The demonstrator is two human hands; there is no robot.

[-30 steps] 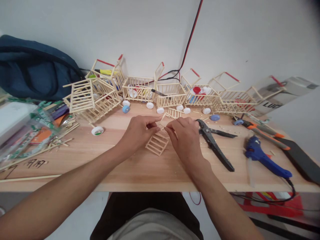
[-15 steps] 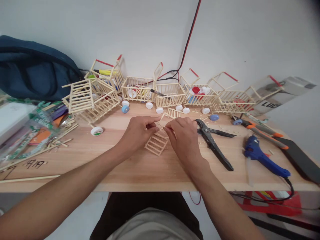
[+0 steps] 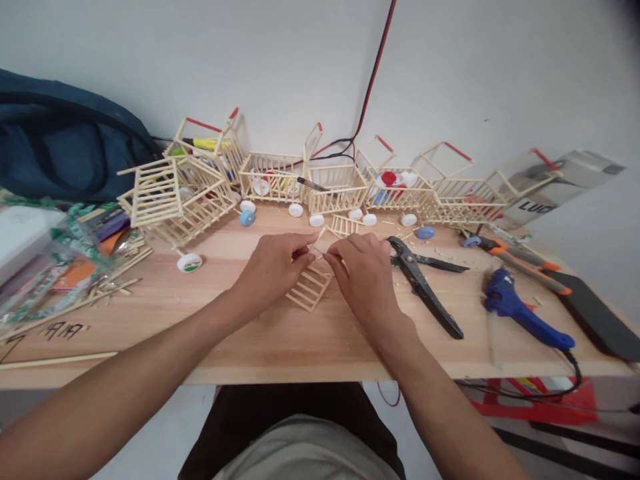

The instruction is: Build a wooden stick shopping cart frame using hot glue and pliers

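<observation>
Over the middle of the table, my left hand [image 3: 273, 268] pinches a small frame of thin wooden sticks [image 3: 319, 240] between thumb and fingertips. The fingers of my right hand [image 3: 366, 277] are closed on the same frame from the other side. Just below the fingertips a slatted stick panel [image 3: 309, 291] lies on the wood, partly covered by the hands. Behind them rests a second slatted panel [image 3: 345, 225]. To the right of my right hand are black-handled pliers [image 3: 420, 287]. How the held sticks join is hidden by the fingers.
Along the wall stands a row of stick-built carts [image 3: 337, 187] with bottle-cap wheels. At right lie a blue glue gun [image 3: 520, 310], orange-handled cutters [image 3: 530, 263] and a dark case [image 3: 595, 313]. Bagged sticks [image 3: 65, 267] and a blue bag [image 3: 65, 140] are at left.
The whole view has shifted slightly, so things appear a little further left. Both hands keep their pinch on the small stick frame with hardly any movement.
</observation>
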